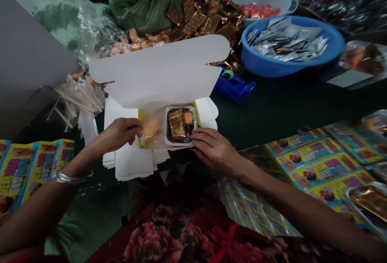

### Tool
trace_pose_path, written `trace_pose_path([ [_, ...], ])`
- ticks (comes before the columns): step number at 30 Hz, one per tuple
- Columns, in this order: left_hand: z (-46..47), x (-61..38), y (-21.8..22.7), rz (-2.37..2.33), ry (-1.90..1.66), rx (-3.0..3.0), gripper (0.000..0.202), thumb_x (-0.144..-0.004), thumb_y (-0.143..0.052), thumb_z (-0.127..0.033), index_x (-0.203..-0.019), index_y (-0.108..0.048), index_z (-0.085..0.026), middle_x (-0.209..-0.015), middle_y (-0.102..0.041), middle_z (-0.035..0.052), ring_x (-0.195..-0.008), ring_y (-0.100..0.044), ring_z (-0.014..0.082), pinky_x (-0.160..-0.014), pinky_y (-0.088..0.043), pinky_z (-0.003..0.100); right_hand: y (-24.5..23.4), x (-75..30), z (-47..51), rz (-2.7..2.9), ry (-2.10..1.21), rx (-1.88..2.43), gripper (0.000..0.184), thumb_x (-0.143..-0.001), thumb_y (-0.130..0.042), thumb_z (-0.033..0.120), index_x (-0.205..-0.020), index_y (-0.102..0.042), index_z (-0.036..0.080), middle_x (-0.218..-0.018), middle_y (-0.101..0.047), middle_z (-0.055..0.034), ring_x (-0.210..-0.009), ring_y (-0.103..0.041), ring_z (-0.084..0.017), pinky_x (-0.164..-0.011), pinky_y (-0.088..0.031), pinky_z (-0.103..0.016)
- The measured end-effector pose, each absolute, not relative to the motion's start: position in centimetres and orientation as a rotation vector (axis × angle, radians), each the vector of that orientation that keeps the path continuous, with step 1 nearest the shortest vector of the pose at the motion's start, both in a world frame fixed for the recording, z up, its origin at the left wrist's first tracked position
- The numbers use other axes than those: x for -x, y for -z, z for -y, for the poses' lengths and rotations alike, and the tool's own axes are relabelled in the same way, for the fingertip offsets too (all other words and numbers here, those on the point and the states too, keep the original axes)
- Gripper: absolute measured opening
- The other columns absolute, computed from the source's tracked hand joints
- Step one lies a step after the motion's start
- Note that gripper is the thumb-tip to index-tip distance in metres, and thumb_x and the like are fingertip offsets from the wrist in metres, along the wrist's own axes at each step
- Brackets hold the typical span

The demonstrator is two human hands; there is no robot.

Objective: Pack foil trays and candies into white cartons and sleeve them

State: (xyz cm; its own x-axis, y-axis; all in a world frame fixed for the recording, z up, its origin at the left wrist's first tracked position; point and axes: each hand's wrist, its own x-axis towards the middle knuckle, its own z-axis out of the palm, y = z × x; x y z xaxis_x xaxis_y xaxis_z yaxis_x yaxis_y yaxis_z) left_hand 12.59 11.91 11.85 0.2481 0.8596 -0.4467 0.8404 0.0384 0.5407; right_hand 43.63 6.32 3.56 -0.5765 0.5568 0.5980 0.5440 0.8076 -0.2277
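Your left hand (121, 134)'s pinching the wrapped orange piece (150, 129), your open right hand (214, 151) just steadying the foil tray (180, 125) in the carton (159, 71).

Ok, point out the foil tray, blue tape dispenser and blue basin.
foil tray (180, 142): head view, front rim.
blue tape dispenser (234, 90): head view, body.
blue basin (261, 65): head view, front wall.

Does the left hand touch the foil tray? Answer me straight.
No, the left hand stops at the clear plastic, to the left of the foil tray and apart from it.
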Motion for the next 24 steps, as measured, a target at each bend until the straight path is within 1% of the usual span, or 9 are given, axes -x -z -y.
trace_pose_path([
  [4,-10.9,-14.1,-11.4,-1.674,0.222,-2.229,0.019,-0.091,-0.043,-0.032,-0.092,-0.059,-0.02,-0.066,-0.061,0.0017,-0.06,-0.057,0.0172,-0.057,-0.038,0.028,-3.6,-43.5,-6.1,2.306,-0.02,0.804,0.013,-0.093,-0.057,0.016,-0.09,-0.07,0.013,-0.1,-0.074,-0.0123,-0.101,-0.067,-0.027,-0.084,-0.061,-0.044],
  [8,-10.3,-16.0,-10.9,-1.64,0.682,-2.483,0.029,-0.095,-0.036,-0.024,-0.093,-0.064,-0.018,-0.092,-0.066,0.0115,-0.082,-0.064,0.0263,-0.059,-0.04,0.031,-3.2,-43.1,-5.8,2.311,-0.022,0.797,0.014,-0.093,-0.056,0.016,-0.089,-0.069,0.014,-0.099,-0.074,-0.0115,-0.101,-0.067,-0.026,-0.084,-0.061,-0.043],
  [10,-10.4,-16.0,-11.2,-1.551,0.725,-2.511,0.03,-0.094,-0.037,-0.021,-0.09,-0.066,-0.017,-0.098,-0.065,0.0133,-0.089,-0.064,0.028,-0.06,-0.042,0.031,-3.3,-43.0,-5.6,2.308,-0.019,0.788,0.013,-0.093,-0.056,0.016,-0.09,-0.069,0.014,-0.099,-0.074,-0.0113,-0.101,-0.067,-0.025,-0.084,-0.061,-0.043],
  [12,-10.5,-15.0,-12.1,-1.461,0.552,-2.499,0.03,-0.093,-0.039,-0.022,-0.088,-0.068,-0.018,-0.098,-0.067,0.0115,-0.089,-0.065,0.0254,-0.066,-0.045,0.032,-3.9,-43.5,-5.4,2.284,-0.007,0.766,0.011,-0.092,-0.058,0.017,-0.094,-0.068,0.014,-0.102,-0.073,-0.0129,-0.102,-0.067,-0.026,-0.086,-0.06,-0.043],
  [15,-10.7,-12.1,-13.7,-1.626,-0.021,-2.377,0.028,-0.09,-0.046,-0.035,-0.086,-0.069,-0.02,-0.089,-0.07,0.0067,-0.081,-0.064,0.0206,-0.073,-0.047,0.032,-6.1,-45.7,-6.0,2.162,0.096,0.824,0.02,-0.09,-0.063,0.02,-0.108,-0.065,0.014,-0.11,-0.07,-0.0153,-0.106,-0.065,-0.027,-0.09,-0.058,-0.044],
  [17,-11.0,-9.9,-14.3,-1.884,-0.45,-2.138,0.029,-0.084,-0.055,-0.044,-0.086,-0.068,-0.019,-0.08,-0.068,0.0046,-0.072,-0.06,0.0183,-0.067,-0.046,0.031,-7.9,-47.6,-7.4,1.972,0.141,1.011,0.029,-0.088,-0.065,0.022,-0.117,-0.063,0.018,-0.116,-0.068,-0.0141,-0.108,-0.064,-0.028,-0.09,-0.057,-0.046],
  [19,-11.7,-8.4,-14.2,-1.97,-0.782,-1.84,0.037,-0.075,-0.067,-0.048,-0.097,-0.067,-0.018,-0.082,-0.066,0.0029,-0.068,-0.056,0.0157,-0.061,-0.044,0.029,-9.2,-48.8,-9.7,1.757,0.033,1.214,0.036,-0.085,-0.068,0.027,-0.119,-0.062,0.021,-0.117,-0.066,-0.0114,-0.101,-0.065,-0.027,-0.082,-0.057,-0.044],
  [21,-12.8,-8.2,-13.6,-1.878,-0.939,-1.641,0.046,-0.067,-0.073,-0.045,-0.103,-0.065,-0.018,-0.086,-0.064,0.0021,-0.066,-0.053,0.0133,-0.057,-0.043,0.026,-9.8,-48.8,-12.3,1.651,-0.203,1.314,0.035,-0.081,-0.071,0.032,-0.113,-0.064,0.021,-0.106,-0.068,-0.0085,-0.085,-0.065,-0.022,-0.07,-0.055,-0.038],
  [24,-14.2,-9.8,-12.4,-1.895,-0.926,-1.578,0.028,-0.067,-0.068,-0.043,-0.079,-0.065,-0.017,-0.065,-0.056,-0.0004,-0.056,-0.045,0.0116,-0.051,-0.036,0.026,-9.8,-46.8,-15.5,1.683,-0.525,1.369,0.02,-0.084,-0.065,0.036,-0.089,-0.065,0.017,-0.075,-0.064,-0.0028,-0.064,-0.058,-0.016,-0.06,-0.049,-0.032],
])
